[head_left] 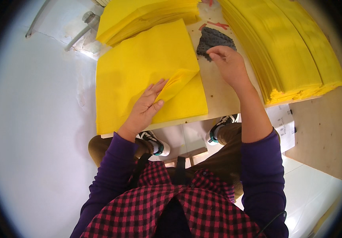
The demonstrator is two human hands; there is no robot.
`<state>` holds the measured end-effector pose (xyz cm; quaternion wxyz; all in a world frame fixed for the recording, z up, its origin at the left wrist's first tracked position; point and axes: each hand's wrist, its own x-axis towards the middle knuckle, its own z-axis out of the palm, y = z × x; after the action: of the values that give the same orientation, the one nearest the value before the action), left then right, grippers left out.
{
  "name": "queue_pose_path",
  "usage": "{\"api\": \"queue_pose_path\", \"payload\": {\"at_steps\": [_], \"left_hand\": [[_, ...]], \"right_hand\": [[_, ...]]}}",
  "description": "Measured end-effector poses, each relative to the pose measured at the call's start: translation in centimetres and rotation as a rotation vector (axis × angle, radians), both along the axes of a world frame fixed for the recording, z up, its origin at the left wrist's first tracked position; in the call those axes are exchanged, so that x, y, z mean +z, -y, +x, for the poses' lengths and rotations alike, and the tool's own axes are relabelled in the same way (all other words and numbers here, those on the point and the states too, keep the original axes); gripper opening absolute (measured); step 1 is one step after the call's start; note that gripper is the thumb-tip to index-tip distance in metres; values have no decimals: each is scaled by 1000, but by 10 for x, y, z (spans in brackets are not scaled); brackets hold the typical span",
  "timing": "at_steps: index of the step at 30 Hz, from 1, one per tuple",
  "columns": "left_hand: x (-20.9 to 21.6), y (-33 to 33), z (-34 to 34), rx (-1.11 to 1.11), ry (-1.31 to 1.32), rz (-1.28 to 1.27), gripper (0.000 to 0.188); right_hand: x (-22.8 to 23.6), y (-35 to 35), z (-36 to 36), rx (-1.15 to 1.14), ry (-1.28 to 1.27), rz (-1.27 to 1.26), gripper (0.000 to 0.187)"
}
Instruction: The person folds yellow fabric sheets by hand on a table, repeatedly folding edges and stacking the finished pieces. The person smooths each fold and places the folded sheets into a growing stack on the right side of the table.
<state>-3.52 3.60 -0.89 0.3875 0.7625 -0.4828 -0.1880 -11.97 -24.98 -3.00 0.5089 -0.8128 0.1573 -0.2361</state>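
My left hand lies with outstretched fingers on a yellow fabric-like sheet. Its fingertips are beside a turned-up fold near the sheet's lower right, and the thumb is apart from the fingers. Further right, my right hand is over the edge of a crumpled dark grey cloth. Thumb and fingers are pinched together there; a thin pale bit shows by the fingertips, too small to name. Whether the right hand touches the cloth, I cannot tell.
Behind the sheet rises a yellow stack; more yellow stacks line the table's right side. Red strips lie beyond the grey cloth. A white wall is at the left. Below the wooden table are my legs and shoes.
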Motion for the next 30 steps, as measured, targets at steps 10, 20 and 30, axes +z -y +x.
{"api": "queue_pose_path", "payload": {"at_steps": [10, 20, 30], "left_hand": [[4, -4, -1, 69, -81, 48, 52], [4, -3, -1, 86, -163, 24, 48], [0, -3, -1, 94, -178, -14, 45]], "right_hand": [[-41, 24, 29, -315, -222, -622, 26], [-9, 19, 13, -247, -165, -348, 17], [19, -14, -43, 694, -158, 173, 24]]}}
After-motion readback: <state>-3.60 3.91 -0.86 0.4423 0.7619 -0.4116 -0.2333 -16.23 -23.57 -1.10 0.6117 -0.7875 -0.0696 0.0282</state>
